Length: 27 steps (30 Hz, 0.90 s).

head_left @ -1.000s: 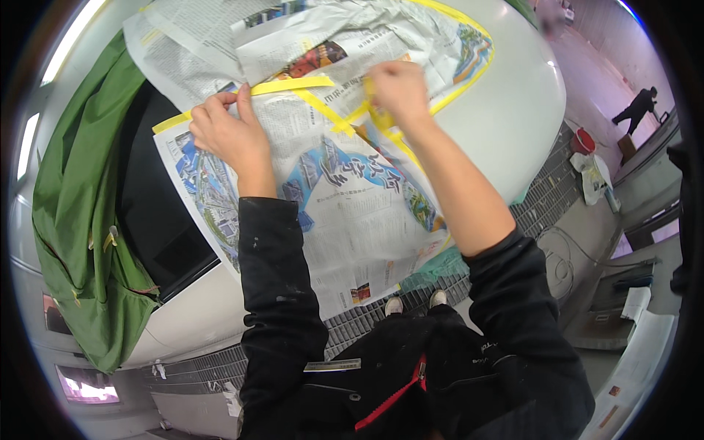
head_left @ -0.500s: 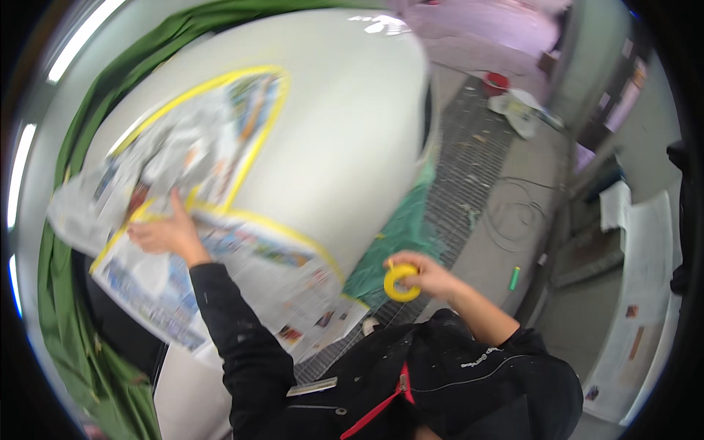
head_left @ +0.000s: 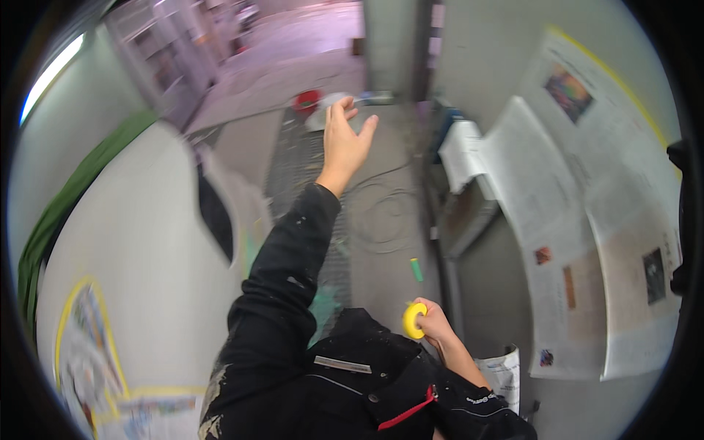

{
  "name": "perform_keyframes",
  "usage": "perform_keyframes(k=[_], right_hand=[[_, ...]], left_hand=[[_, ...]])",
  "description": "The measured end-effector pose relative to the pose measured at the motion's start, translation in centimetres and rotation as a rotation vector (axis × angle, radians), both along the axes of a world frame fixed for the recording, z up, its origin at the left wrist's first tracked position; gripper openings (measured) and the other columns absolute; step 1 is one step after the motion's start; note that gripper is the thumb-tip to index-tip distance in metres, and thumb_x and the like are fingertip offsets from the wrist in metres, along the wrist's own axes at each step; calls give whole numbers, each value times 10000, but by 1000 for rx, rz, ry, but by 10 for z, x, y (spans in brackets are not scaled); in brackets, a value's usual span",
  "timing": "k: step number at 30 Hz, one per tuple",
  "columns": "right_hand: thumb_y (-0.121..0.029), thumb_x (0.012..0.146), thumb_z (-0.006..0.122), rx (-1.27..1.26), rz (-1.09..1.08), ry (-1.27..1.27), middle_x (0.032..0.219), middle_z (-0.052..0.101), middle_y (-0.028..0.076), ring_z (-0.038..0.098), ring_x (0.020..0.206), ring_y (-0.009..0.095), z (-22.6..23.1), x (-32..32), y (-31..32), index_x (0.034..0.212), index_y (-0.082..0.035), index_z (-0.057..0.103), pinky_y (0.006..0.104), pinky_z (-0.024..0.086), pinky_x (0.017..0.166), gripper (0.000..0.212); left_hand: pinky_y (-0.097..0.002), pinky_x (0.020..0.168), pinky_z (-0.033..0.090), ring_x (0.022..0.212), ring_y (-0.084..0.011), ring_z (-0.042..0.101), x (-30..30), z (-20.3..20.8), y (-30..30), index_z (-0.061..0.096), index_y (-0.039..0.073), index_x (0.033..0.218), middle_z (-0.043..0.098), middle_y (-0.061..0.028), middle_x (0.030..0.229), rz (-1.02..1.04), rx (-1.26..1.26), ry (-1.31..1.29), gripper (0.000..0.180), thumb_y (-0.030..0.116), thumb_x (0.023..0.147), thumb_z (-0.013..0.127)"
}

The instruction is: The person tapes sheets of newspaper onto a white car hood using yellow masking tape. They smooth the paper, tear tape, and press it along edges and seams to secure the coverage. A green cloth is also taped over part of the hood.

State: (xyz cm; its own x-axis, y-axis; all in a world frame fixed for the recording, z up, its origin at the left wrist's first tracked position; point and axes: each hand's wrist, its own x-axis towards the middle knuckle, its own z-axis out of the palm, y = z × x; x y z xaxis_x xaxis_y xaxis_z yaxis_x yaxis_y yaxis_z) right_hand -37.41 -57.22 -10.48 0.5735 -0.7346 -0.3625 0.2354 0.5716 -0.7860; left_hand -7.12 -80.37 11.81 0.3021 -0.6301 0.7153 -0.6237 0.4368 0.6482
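My left hand (head_left: 345, 147) is stretched out ahead in the air, its fingers apart with nothing in them. It hangs over the floor, with a white crumpled item (head_left: 323, 114) behind it. In my right hand (head_left: 434, 323), near my body, is a roll of yellow masking tape (head_left: 414, 320), the fingers closed on it. To the left stands a large white curved panel (head_left: 147, 220), blurred. Newspaper (head_left: 81, 352) edged with yellow tape covers its near part.
Newspaper sheets (head_left: 557, 242) hang along the right wall. On the floor lie a coiled cable (head_left: 381, 213), a small green item (head_left: 416, 269) and a grating (head_left: 282, 158). A red container (head_left: 307, 100) stands farther off. Green cloth (head_left: 81, 183) drapes behind the panel.
My view has swung right, toward the wall with newspaper. My left hand has come off the newspaper on the panel and reaches ahead. My right hand still holds the tape.
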Motion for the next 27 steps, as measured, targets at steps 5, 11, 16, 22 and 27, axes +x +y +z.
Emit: perform_keyframes(k=[5, 11, 16, 22, 27], right_hand=[[-220, 845, 845, -210, -202, -378, 750, 564, 95, 559, 611, 174, 32, -57, -41, 838, -9, 624, 289, 432, 528, 306], [-279, 905, 784, -335, -407, -208, 827, 628, 119, 643, 757, 213, 43, -23, -124, 867, 22, 687, 314, 504, 689, 319], [-311, 955, 732, -444, -611, -113, 830, 629, 120, 634, 757, 201, 53, 3, -193, 871, 29, 685, 309, 501, 709, 354], [-255, 975, 712, -331, -694, -155, 819, 631, 111, 623, 752, 203, 66, 4, -251, 843, 5, 676, 325, 510, 728, 294], [-265, 967, 724, -389, -690, -149, 820, 619, 111, 626, 761, 216, 65, 2, -269, 836, 2, 676, 328, 506, 726, 301]], left_hand=[[-301, 818, 550, 937, -186, 737, -132, 21, -185, 667, -26, 1044, 732, -110, 1012, -630, 292, 313, 260, 232, 1016, 652], [-303, 835, 534, 960, -143, 674, -297, 72, -343, 669, 18, 1082, 706, -74, 997, -853, 206, 276, 295, 305, 1014, 670], [-313, 818, 521, 934, -132, 618, -351, 100, -393, 670, 15, 1164, 683, -66, 1088, -1376, 260, 506, 345, 273, 954, 761], [-278, 784, 541, 863, -114, 671, -338, 129, -409, 668, -27, 1166, 730, -58, 958, -1312, 348, 448, 302, 157, 944, 754], [-271, 767, 531, 853, -111, 670, -322, 145, -414, 692, -70, 1163, 746, -81, 973, -1334, 213, 381, 334, 159, 929, 763]])
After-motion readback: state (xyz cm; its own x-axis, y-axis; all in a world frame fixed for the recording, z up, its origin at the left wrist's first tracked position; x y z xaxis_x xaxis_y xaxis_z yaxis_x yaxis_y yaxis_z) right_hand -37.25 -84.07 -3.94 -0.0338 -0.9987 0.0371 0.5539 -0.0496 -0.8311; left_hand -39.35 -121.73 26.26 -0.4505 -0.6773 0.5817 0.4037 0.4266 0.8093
